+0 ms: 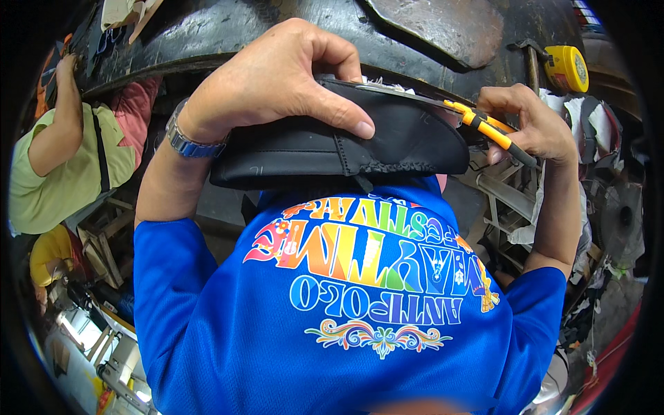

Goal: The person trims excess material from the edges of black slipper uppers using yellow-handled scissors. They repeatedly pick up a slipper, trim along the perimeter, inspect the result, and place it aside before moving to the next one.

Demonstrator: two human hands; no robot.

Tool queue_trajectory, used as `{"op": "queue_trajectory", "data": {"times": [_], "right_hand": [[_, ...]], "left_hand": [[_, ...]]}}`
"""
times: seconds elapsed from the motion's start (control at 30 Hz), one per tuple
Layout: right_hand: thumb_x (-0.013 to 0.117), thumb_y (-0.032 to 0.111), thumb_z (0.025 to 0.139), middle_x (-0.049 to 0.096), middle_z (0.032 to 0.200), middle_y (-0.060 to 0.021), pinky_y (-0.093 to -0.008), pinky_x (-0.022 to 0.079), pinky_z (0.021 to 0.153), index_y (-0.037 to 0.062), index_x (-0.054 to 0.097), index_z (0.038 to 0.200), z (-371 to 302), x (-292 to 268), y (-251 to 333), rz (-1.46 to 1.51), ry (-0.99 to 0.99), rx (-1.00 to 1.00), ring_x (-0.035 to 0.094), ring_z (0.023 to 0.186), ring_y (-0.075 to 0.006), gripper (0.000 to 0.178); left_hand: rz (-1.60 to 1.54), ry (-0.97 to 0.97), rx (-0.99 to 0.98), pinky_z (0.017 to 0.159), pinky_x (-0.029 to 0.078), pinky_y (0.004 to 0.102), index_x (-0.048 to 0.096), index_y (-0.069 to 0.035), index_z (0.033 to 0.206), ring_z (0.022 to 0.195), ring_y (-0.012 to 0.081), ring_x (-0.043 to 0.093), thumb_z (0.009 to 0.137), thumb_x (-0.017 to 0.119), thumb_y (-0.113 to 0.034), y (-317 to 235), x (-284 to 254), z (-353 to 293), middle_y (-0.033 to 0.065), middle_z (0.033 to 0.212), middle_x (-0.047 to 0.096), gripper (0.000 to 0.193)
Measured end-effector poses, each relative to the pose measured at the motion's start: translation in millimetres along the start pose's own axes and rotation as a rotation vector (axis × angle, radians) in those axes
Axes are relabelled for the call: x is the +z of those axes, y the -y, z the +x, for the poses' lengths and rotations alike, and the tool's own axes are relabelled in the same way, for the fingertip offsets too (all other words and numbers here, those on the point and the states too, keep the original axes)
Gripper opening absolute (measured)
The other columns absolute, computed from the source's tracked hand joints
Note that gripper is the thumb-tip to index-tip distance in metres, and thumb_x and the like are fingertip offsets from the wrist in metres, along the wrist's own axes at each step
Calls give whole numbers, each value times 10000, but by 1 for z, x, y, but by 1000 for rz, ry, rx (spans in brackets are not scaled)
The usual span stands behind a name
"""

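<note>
In front of my chest is a black stitched leather piece (pixel 290 149) that looks like a shoe upper. My left hand (pixel 277 79) grips its top edge, thumb pressed on the near face and fingers over the far side. A pair of scissors (pixel 492 131) with orange and black handles is in my right hand (pixel 532 124), whose fingers curl round the handles. Their grey blade lies along the leather's upper right edge. Whitish scraps (pixel 389 87) show just behind that edge. The far side of the leather is hidden.
A dark worn workbench (pixel 221 34) spans the top, bearing a flat stone-like slab (pixel 436 28). At its right edge sits a yellow container (pixel 567 69). Another person in a light green shirt (pixel 66 166) is at the left. Wooden frames and scraps clutter the floor on both sides.
</note>
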State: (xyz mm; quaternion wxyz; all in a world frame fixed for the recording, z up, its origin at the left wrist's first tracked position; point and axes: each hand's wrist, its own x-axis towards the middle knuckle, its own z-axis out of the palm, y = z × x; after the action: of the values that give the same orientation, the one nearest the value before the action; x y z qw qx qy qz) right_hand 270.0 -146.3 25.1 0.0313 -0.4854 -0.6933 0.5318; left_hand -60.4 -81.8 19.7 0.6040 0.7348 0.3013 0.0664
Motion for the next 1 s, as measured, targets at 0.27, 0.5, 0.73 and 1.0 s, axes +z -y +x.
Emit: {"op": "queue_trajectory", "data": {"times": [0.27, 0.5, 0.73, 1.0], "right_hand": [[882, 274, 656, 439, 635, 1, -294, 313, 551, 14, 545, 750, -3, 7, 2, 39, -9, 3, 406, 611, -112, 436], [856, 199, 719, 469, 654, 15, -252, 353, 561, 14, 568, 780, -4, 21, -2, 37, -90, 3, 429, 623, -70, 348], [736, 139, 842, 560, 737, 48, -160, 385, 539, 57, 612, 947, -17, 26, -47, 548, -612, 14, 500, 617, -9, 182], [647, 222, 898, 650, 794, -147, -361, 477, 637, -5, 618, 1016, -18, 10, -103, -329, -942, 486, 620, 692, -229, 258]], "left_hand": [[-48, 9, 17, 563, 457, 224, 674, -28, 739, 596, 90, 581, 654, 892, -270, 12, 4, 3, 20, 674, 637, 337], [-55, 62, -95, 576, 445, 213, 668, -35, 731, 622, 74, 576, 678, 885, -274, 16, -1, 5, 5, 677, 631, 328], [-426, 62, 4, 717, 496, 198, 711, 13, 943, 767, 68, 627, 852, 740, -165, 8, -9, 0, 10, 828, 685, 202], [-1215, -96, 173, 886, 544, 330, 600, 33, 1187, 963, 204, 681, 966, 589, -234, 42, -26, 71, 134, 1120, 681, 346]]}}
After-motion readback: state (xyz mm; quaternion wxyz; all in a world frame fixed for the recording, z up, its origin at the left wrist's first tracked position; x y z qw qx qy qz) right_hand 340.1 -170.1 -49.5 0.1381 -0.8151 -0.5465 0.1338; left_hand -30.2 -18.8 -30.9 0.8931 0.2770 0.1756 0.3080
